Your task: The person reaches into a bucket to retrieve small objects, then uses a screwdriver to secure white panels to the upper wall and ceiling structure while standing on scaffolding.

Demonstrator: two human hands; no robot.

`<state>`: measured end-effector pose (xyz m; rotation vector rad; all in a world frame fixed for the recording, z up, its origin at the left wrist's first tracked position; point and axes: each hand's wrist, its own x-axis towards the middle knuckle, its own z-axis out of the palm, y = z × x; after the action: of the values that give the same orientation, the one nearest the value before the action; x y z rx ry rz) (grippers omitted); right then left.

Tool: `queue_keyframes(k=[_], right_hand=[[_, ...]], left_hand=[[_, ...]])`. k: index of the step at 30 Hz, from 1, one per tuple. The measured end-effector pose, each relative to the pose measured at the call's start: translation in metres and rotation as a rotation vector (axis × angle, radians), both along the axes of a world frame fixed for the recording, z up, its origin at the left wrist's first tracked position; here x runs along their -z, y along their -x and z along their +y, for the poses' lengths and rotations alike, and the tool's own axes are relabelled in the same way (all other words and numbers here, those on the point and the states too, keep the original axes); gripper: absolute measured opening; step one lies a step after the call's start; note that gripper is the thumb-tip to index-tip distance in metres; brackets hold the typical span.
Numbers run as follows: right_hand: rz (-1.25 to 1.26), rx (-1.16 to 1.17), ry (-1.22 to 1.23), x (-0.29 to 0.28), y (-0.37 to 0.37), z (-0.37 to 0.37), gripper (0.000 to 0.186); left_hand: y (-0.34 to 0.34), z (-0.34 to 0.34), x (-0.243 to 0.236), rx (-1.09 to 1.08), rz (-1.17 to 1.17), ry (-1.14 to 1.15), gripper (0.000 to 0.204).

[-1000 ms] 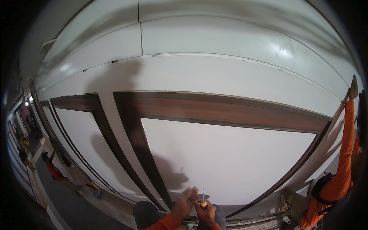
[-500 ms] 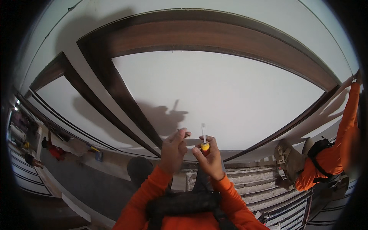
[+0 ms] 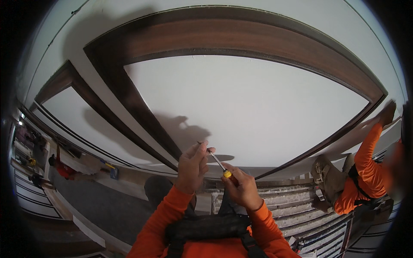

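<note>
My left hand (image 3: 192, 167), raised in front of the wall, pinches a small thin dark piece (image 3: 200, 143), probably a screw, too small to tell for certain. In my right hand (image 3: 242, 189) is a screwdriver with a yellow-and-red handle (image 3: 228, 174), its metal shaft slanting up-left so the tip meets the piece at my left fingertips. Behind both hands is a white wall panel (image 3: 254, 107) framed by brown wooden trim (image 3: 241, 32), with the hands' shadow on it.
A co-worker in orange (image 3: 365, 165) is close at the right, arm raised to the wall. Slatted steps or rungs (image 3: 292, 202) lie below right. A grey floor strip (image 3: 99, 202) runs below left, with another person in red (image 3: 63, 167) and a blue-and-yellow tool (image 3: 112, 171) farther along.
The view has tilted down, showing more of my arms. My hands rose, and the screwdriver swung from upright toward my left fingertips. The co-worker's raised arm has lowered slightly.
</note>
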<state>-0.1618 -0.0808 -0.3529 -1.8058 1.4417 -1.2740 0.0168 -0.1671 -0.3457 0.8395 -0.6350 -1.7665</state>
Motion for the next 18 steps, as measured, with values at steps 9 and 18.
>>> queue_keyframes(k=[9, 18], right_hand=[[-0.057, 0.127, 0.000, -0.001, 0.019, -0.001, 0.036], [-0.409, 0.127, 0.434, -0.156, 0.045, -0.049, 0.037]], left_hand=[[0.020, -0.005, -0.048, 0.014, -0.407, 0.214, 0.025], [0.104, -0.049, -0.244, 0.111, -0.386, 0.765, 0.032]])
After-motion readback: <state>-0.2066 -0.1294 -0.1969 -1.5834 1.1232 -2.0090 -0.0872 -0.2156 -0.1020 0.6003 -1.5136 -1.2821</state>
